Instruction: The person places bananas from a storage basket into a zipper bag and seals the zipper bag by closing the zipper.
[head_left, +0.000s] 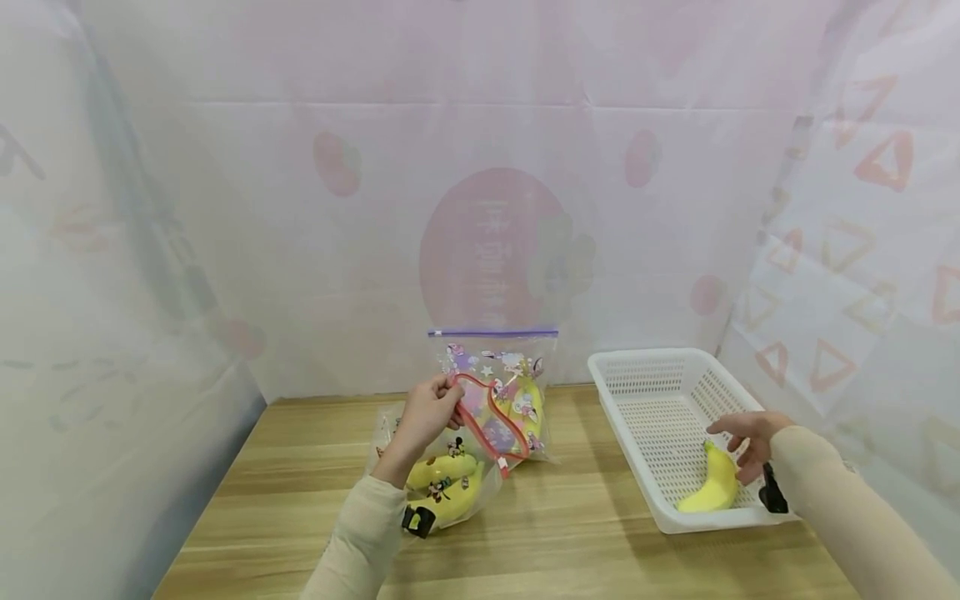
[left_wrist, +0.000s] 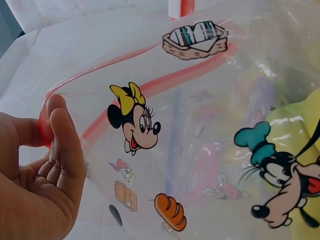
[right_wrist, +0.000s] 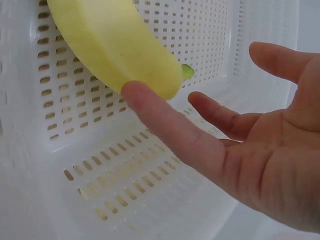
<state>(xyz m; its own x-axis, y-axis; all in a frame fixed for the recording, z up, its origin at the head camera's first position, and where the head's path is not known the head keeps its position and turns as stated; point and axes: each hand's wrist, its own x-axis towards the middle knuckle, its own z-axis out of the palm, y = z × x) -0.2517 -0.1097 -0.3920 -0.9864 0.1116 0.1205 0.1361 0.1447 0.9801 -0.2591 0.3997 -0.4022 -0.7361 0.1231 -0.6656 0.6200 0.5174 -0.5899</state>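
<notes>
My left hand [head_left: 429, 412] pinches the red zip rim of a clear zip bag [left_wrist: 145, 185] printed with cartoon figures. Its mouth gapes, and yellow toy bananas [head_left: 450, 504] lie inside the lower part. In the left wrist view, thumb and fingers of that hand [left_wrist: 47, 170] meet at the red edge. On the right, a single toy banana [head_left: 712, 483] with a green tip lies in a white perforated basket [head_left: 628, 454]. Over it reaches my right hand [head_left: 750, 437], fingers spread and holding nothing. In the right wrist view one fingertip [right_wrist: 135, 95] overlaps the banana's end.
A second zip bag [head_left: 542, 354] with a purple zip stands behind the red-rimmed one, with yellow fruit inside. Both bags and the basket are on a wood-grain table [head_left: 300, 492]. Printed white sheets [head_left: 375, 250] enclose the back and sides.
</notes>
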